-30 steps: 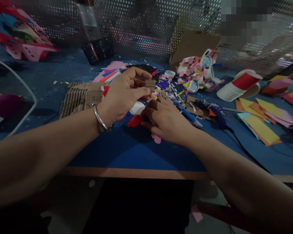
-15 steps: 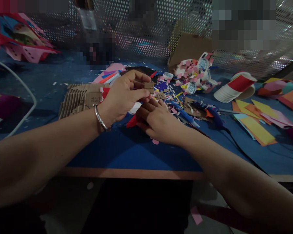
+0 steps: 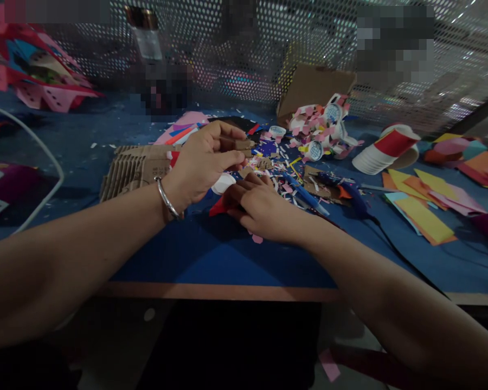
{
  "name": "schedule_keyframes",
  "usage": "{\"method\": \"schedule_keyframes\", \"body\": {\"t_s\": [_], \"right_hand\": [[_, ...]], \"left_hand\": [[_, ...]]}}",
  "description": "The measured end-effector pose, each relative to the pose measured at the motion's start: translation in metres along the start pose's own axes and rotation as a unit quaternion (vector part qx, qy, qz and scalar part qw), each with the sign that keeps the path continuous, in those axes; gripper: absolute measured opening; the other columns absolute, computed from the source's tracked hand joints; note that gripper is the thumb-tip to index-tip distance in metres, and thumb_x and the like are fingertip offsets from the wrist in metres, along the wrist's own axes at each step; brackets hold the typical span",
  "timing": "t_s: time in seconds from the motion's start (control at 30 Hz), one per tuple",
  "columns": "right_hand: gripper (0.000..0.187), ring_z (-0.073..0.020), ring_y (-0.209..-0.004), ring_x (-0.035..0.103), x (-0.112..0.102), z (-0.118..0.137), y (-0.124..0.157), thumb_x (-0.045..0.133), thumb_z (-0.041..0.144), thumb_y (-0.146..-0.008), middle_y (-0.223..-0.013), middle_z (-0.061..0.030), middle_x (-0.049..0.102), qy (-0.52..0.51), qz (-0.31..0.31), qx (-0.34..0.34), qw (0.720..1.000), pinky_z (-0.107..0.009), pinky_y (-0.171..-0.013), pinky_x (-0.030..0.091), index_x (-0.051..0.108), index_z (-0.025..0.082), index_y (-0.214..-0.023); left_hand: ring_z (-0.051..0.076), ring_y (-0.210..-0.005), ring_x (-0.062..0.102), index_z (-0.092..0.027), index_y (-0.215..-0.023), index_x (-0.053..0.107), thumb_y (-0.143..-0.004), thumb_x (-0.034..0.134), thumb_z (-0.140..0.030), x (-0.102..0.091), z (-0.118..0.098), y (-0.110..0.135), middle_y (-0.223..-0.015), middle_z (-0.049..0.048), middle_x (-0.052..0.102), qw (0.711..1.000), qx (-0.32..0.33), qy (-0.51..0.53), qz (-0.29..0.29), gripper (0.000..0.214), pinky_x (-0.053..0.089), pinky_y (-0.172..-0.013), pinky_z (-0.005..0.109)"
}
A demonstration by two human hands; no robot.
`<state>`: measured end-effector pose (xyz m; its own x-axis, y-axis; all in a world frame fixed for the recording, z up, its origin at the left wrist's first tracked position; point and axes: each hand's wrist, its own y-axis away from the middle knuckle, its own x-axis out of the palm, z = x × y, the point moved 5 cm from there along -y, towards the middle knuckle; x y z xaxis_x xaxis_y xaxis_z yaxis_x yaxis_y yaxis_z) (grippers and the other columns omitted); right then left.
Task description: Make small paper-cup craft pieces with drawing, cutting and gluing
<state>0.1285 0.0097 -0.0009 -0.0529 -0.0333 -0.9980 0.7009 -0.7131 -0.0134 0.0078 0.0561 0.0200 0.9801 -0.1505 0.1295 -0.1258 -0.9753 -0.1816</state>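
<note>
My left hand (image 3: 205,162), with a silver bangle at the wrist, pinches a small piece of brown cardboard (image 3: 243,148) between thumb and fingers. Just below and to the right, my right hand (image 3: 262,208) is closed with its fingers curled down over a red paper piece (image 3: 217,207). Most of that piece is hidden under the fingers. A bit of pink paper (image 3: 257,238) shows beneath the hand. Between the two hands lies a white round piece (image 3: 223,183). Behind them, paper scraps (image 3: 284,157) are scattered over the blue table (image 3: 228,260).
Corrugated cardboard (image 3: 126,168) lies left of my hands. To the right are a blue marker (image 3: 307,194), a blue glue gun (image 3: 352,197) with its cord, stacked paper cups (image 3: 384,151) and coloured paper strips (image 3: 425,216). Pink-and-white paper crafts (image 3: 325,127) stand behind.
The view has shifted slightly. My left hand still pinches the cardboard, whose tilt has changed a little; my right hand stays over the red paper.
</note>
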Motion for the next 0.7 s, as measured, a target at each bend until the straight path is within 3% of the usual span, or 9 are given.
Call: {"method": "schedule_keyframes", "body": {"t_s": [0.17, 0.33, 0.4, 0.5, 0.6, 0.7], "right_hand": [[0.022, -0.0401, -0.127, 0.056, 0.001, 0.001, -0.001, 0.055, 0.021, -0.105, -0.132, -0.0225, 0.072, -0.015, -0.01, 0.005, 1.0, -0.05, -0.102, 0.039, 0.067, 0.013, -0.12], [0.016, -0.0359, -0.115, 0.06, -0.004, -0.003, 0.003, 0.056, 0.015, -0.096, -0.112, -0.0166, 0.075, -0.083, -0.057, -0.027, 0.995, -0.05, -0.101, 0.042, 0.066, 0.017, -0.109], [0.013, -0.0309, -0.104, 0.063, -0.013, -0.008, 0.01, 0.057, 0.015, -0.094, -0.106, -0.0127, 0.075, -0.159, -0.114, -0.045, 0.98, -0.046, -0.095, 0.047, 0.065, 0.02, -0.103], [0.01, -0.0225, -0.09, 0.066, -0.029, -0.027, 0.023, 0.061, 0.019, -0.097, -0.101, -0.006, 0.075, -0.284, -0.226, -0.019, 0.932, -0.038, -0.084, 0.051, 0.068, 0.022, -0.104], [0.006, -0.0197, -0.085, 0.066, -0.038, -0.048, 0.034, 0.071, 0.023, -0.096, -0.094, -0.0029, 0.074, -0.319, -0.316, 0.03, 0.893, -0.035, -0.077, 0.05, 0.07, 0.022, -0.102], [0.004, -0.0185, -0.081, 0.065, -0.039, -0.058, 0.038, 0.073, 0.023, -0.094, -0.09, -0.002, 0.072, -0.31, -0.345, 0.055, 0.884, -0.035, -0.075, 0.05, 0.072, 0.022, -0.098]], "left_hand": [[0.01, -0.069, 0.064, -0.02, -0.097, 0.07, -0.082, 0.073, 0.005, -0.001, 0.003, -0.004, -0.09, -0.0007, 0.072, 1.0, 0.018, -0.013, 0.0, 0.029, 0.052, -0.071, 0.027], [0.008, -0.064, 0.066, -0.017, -0.097, 0.068, -0.081, 0.066, 0.013, -0.002, 0.003, -0.008, -0.084, -0.0023, 0.072, 0.999, 0.034, -0.041, 0.0, 0.035, 0.054, -0.064, 0.023], [0.009, -0.07, 0.069, -0.016, -0.098, 0.069, -0.081, 0.066, 0.013, -0.002, 0.002, -0.007, -0.084, -0.0016, 0.074, 0.997, 0.049, -0.051, 0.011, 0.034, 0.056, -0.066, 0.023], [0.011, -0.08, 0.073, -0.016, -0.098, 0.07, -0.082, 0.066, 0.011, -0.002, 0.0, -0.005, -0.088, -0.0004, 0.077, 0.995, 0.071, -0.059, 0.03, 0.032, 0.059, -0.074, 0.024], [0.013, -0.086, 0.075, -0.016, -0.099, 0.071, -0.08, 0.065, 0.011, -0.001, 0.0, -0.003, -0.092, 0.0008, 0.078, 0.992, 0.085, -0.077, 0.044, 0.033, 0.06, -0.08, 0.026], [0.015, -0.09, 0.075, -0.016, -0.101, 0.071, -0.078, 0.066, 0.01, 0.001, -0.001, 0.001, -0.094, 0.0018, 0.079, 0.989, 0.089, -0.094, 0.073, 0.035, 0.059, -0.08, 0.028]]}}
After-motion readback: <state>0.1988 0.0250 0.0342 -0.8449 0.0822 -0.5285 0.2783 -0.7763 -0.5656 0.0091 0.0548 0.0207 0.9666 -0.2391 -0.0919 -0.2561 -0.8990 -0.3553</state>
